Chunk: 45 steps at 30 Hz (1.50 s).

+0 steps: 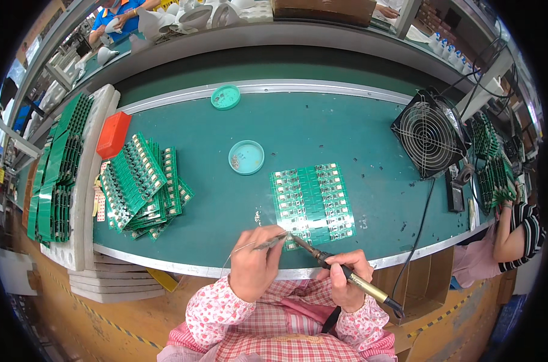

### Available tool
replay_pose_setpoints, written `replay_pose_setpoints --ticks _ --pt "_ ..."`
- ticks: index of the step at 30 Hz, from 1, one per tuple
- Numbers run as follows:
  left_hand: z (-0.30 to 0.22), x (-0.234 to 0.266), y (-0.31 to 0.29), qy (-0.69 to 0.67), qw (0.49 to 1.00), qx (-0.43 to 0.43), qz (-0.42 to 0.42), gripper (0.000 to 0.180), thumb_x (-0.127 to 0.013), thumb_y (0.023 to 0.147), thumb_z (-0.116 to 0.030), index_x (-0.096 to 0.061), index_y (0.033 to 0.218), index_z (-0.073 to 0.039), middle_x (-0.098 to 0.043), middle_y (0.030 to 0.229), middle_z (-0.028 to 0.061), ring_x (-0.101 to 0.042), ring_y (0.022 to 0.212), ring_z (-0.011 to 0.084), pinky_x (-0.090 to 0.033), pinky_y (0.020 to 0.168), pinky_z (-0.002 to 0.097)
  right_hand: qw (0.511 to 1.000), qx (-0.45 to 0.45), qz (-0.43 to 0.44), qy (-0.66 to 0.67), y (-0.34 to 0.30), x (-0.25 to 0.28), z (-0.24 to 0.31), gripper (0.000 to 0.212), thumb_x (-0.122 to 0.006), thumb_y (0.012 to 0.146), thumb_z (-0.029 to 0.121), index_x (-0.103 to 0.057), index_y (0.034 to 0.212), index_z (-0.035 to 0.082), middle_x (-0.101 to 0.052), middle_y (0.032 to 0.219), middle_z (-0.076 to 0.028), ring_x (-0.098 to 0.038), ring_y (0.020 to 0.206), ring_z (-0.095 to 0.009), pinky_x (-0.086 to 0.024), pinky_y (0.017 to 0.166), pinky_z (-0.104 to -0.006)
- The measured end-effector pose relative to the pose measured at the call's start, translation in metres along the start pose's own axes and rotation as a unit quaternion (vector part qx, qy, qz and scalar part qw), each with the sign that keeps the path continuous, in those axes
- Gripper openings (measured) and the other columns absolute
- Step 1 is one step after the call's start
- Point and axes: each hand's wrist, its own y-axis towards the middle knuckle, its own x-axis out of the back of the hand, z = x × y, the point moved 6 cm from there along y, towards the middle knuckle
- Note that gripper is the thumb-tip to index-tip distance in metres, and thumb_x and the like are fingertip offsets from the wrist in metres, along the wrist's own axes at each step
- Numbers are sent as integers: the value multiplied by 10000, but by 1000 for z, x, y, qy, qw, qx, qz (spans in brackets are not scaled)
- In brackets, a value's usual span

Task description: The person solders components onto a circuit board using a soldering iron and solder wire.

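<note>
A green panel of small circuit boards [314,196] lies flat on the green bench mat in front of me. My right hand [349,279] is wrapped round the handle of a soldering iron [370,291]. Its tip meets the panel's near left corner. My left hand [254,265] pinches a pair of tweezers [270,242], their points beside the iron's tip at that corner. A thin wire curves down from the left fingers. Whatever sits between the tweezer points is too small to make out.
Two round turquoise dishes [231,162] with tiny parts stand beyond the panel. Stacked circuit boards [135,187] and a red box [112,136] lie left, near a foam tray [102,175]. A black fan [432,134] stands right; the iron's cord [420,235] crosses the bench. A co-worker [506,241] sits right.
</note>
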Motion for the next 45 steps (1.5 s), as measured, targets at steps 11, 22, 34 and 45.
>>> replay_pose_setpoints --ticks 11,22,34,45 --pt "0 0 -1 -8 1000 -5 1 193 -697 831 31 -661 1010 -31 -700 988 107 -658 850 310 -516 758 375 998 39 7 -41 5 -2 5 89 -656 884 72 -604 943 30 -701 637 -49 -704 579 -150 -541 548 -273" --pt "1 1 0 0 1000 -7 -4 190 -701 829 29 -660 1003 -37 -699 974 100 -658 838 303 -515 750 374 992 107 25 -55 4 -5 8 94 -665 862 51 -604 926 18 -692 640 -58 -690 558 -174 -535 534 -287" --pt "-2 1 -1 1 1000 -12 -5 183 -707 830 19 -660 1000 -33 -700 978 107 -663 845 306 -518 754 373 997 -28 -50 46 -12 6 -10 223 -579 942 192 -491 997 -6 -608 836 -137 -654 555 -195 -522 494 -275" --pt "-5 18 -7 -21 1000 -9 -12 249 -717 791 46 -649 1016 -34 -701 968 111 -671 880 293 -511 825 380 988 91 -37 -122 8 2 27 166 -701 868 84 -716 1033 70 -654 728 -76 -642 647 -212 -508 569 -317"
